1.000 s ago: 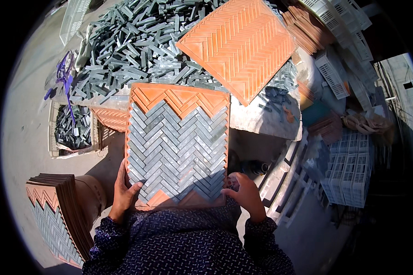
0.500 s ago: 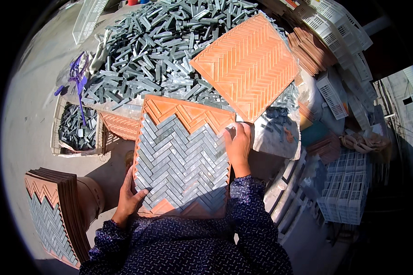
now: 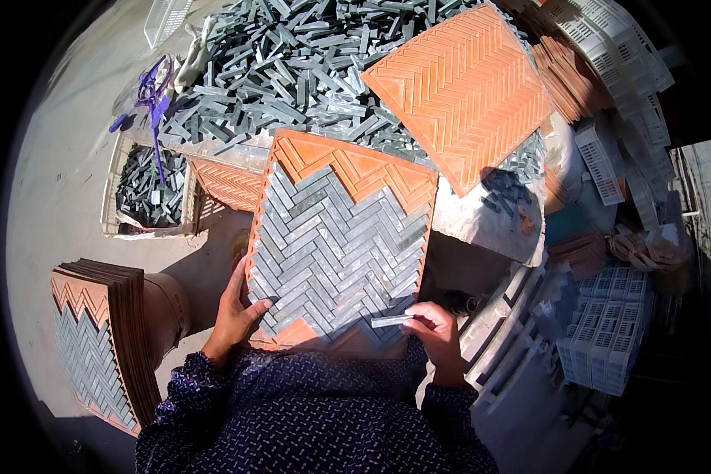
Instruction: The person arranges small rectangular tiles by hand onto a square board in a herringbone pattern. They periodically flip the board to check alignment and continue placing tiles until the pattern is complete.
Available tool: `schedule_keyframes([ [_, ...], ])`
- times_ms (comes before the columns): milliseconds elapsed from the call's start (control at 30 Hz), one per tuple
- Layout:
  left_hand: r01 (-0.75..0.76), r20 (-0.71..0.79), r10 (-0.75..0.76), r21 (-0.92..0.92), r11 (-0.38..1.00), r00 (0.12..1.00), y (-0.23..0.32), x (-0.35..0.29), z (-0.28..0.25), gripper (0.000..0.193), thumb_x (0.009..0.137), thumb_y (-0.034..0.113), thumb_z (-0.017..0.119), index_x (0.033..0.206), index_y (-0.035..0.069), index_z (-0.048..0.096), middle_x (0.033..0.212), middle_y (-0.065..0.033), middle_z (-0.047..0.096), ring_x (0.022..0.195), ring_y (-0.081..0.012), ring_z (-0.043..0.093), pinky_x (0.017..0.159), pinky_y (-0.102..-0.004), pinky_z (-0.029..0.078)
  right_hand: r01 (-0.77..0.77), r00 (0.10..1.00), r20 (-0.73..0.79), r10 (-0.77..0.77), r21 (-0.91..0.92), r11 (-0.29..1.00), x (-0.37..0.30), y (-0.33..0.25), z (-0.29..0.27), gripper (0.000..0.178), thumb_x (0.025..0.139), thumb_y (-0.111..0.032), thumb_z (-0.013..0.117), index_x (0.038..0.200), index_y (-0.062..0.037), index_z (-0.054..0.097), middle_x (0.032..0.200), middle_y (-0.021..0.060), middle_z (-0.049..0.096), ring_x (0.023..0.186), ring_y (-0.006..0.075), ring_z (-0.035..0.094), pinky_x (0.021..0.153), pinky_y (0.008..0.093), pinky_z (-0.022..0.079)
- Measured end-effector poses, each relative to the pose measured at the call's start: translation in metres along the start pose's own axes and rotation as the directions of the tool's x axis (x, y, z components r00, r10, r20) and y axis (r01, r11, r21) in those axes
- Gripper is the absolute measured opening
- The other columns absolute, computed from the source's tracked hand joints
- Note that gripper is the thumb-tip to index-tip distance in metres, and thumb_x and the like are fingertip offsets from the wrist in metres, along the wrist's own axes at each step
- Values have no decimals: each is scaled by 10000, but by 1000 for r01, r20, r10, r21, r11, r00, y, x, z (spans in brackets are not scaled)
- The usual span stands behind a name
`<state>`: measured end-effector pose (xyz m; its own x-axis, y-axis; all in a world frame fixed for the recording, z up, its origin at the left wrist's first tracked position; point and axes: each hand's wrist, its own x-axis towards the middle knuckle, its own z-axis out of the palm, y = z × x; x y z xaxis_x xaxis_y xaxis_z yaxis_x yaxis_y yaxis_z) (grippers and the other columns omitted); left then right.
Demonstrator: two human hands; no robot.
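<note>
An orange herringbone mould tray leans in front of me, its grooves mostly filled with grey stone strips. Bare orange grooves show along its top edge and in a few patches at the bottom. My left hand grips the tray's lower left edge, thumb on the front and the other fingers partly hidden. Between the thumb and fingers of my right hand is pinched a loose stone strip. That strip lies almost level over the tray's lower right corner; whether it touches the laid strips I cannot tell.
Beyond the tray is a big heap of stone strips, with an unfilled orange mould tray lying on it. A crate of strips and a stack of trays stand at left. White plastic crates are piled at right.
My right hand has left the tray's upper right edge and come down to its lower right corner, now with a stone strip in its fingers. The view has shifted; my left hand keeps its grip.
</note>
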<state>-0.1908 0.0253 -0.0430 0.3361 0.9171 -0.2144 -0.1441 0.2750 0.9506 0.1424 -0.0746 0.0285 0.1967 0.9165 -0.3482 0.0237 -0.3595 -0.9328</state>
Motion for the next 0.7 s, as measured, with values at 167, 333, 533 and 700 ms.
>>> schedule_keyframes([
  [167,8,-12,-8,-8,1000,1000,-6,-7,0,886,755,-18,704,1453,-54,158,1475,-162,284,1357,-218,285,1111,-326,225,-4,997,72,33,-363,932,-15,20,21,192,800,-93,697,965,-13,640,852,75,665,793,133,639,721,263,497],
  [333,16,-24,-16,10,1000,1000,-4,-8,4,880,757,-20,696,1451,-59,158,1475,-168,281,1354,-220,291,1109,-326,229,176,979,172,-111,-431,885,-14,18,39,199,803,-117,684,969,-17,643,880,116,664,808,216,651,735,293,494],
  [533,10,-12,-10,5,1000,1000,-2,-4,10,883,759,-15,700,1450,-65,152,1476,-172,278,1359,-221,283,1112,-324,220,401,909,171,-381,-611,683,-12,20,57,217,752,-93,734,946,-20,666,873,101,645,750,255,638,665,323,510],
  [700,9,-18,-9,6,1000,1000,-5,-1,8,895,756,-11,711,1452,-60,151,1474,-172,283,1359,-219,282,1111,-323,225,307,939,79,-335,-635,709,-15,28,69,247,717,-122,769,911,-32,644,850,109,629,762,263,636,635,333,508],
])
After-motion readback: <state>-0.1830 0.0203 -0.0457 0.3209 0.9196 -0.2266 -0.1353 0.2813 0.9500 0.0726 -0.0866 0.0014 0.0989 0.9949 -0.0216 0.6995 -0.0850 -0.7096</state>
